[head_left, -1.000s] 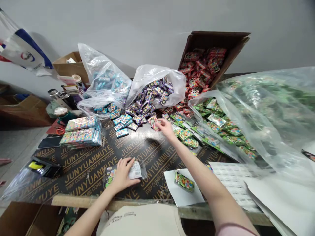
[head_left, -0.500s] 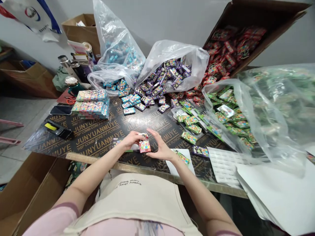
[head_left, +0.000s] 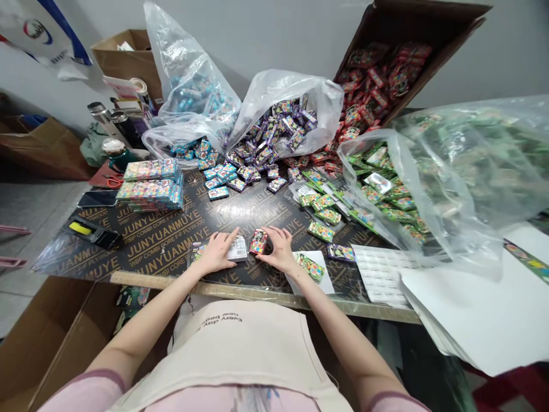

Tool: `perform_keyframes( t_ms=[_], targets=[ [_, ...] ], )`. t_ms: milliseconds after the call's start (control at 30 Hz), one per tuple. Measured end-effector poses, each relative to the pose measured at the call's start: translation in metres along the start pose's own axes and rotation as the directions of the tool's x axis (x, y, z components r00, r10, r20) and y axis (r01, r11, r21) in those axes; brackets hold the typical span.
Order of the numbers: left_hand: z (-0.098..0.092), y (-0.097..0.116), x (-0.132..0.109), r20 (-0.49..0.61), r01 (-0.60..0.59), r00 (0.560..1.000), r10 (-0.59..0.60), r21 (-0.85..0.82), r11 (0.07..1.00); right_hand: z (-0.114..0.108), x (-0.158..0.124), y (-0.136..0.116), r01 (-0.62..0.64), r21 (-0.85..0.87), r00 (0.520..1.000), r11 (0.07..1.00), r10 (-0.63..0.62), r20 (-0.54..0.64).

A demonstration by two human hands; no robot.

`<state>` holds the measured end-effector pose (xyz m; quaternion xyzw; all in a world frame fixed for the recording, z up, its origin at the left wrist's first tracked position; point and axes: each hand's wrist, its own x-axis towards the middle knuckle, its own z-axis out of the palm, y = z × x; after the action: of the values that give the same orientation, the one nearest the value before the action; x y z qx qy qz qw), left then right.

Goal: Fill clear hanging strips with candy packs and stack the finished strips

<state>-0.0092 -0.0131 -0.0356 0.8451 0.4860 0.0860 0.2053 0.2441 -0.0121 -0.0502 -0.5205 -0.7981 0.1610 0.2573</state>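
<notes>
My left hand (head_left: pixel 217 252) lies low on the dark table, thumb and forefinger at opposite edges of a white-backed pack (head_left: pixel 238 249) printed with what looks like a barcode. Part of a colourful piece (head_left: pixel 196 249) peeks out left of that hand. Just to the right, my right hand (head_left: pixel 279 249) grips a small red box (head_left: pixel 258 242) with bright cartoon print between thumb and fingers. The red box is tilted slightly, close to the white-backed pack. By my right wrist, a green packet (head_left: pixel 310 266) rests on a white sheet (head_left: pixel 323 285).
Bags of blue packs (head_left: pixel 206 150), purple boxes (head_left: pixel 262 133) and green packets (head_left: pixel 397 194) line the back. A tilted carton (head_left: pixel 446 43) spills red packs. Stacked colourful packs (head_left: pixel 150 189), a phone (head_left: pixel 98 198) and a black tool (head_left: pixel 91 230) occupy the left; a label sheet (head_left: pixel 381 274) lies right.
My left hand has let go of the red box and moved down-left onto the white-backed pack. My right hand has closed on the red box and shifted it slightly right.
</notes>
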Motion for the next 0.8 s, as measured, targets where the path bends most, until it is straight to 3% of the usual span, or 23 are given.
perform_keyframes(
  t_ms=[233,300,400,533,633,733,800],
  targets=[
    [-0.006,-0.001,-0.002,-0.086,-0.126,0.990,0.114,-0.148,0.981,0.000,0.002,-0.006,-0.012,0.312,0.969,0.950,-0.067,0.239],
    [-0.005,0.000,-0.002,-0.103,-0.110,0.990,0.095,-0.154,0.982,-0.001,0.001,-0.010,-0.053,0.301,0.980,0.952,-0.008,0.198],
    [-0.001,0.000,0.001,-0.138,-0.055,0.990,0.034,-0.158,0.986,-0.001,-0.003,-0.022,-0.146,0.276,0.988,0.950,0.155,-0.008],
    [0.007,0.002,0.008,-0.129,-0.085,0.989,0.067,-0.137,0.987,-0.009,-0.011,-0.030,-0.064,0.299,0.997,0.952,0.048,0.060],
    [0.011,-0.001,0.010,-0.104,-0.087,0.992,0.077,-0.097,0.991,-0.036,-0.022,0.001,-0.133,0.156,0.988,0.979,0.144,-0.063],
    [0.014,-0.008,0.008,-0.067,-0.066,0.996,0.065,-0.018,0.998,-0.074,-0.046,0.061,-0.356,-0.050,0.911,0.933,0.334,-0.242],
    [0.014,-0.010,0.006,-0.041,-0.071,0.997,0.073,0.033,0.997,-0.094,-0.068,0.100,-0.485,-0.163,0.868,0.859,0.449,-0.214]
  ],
)
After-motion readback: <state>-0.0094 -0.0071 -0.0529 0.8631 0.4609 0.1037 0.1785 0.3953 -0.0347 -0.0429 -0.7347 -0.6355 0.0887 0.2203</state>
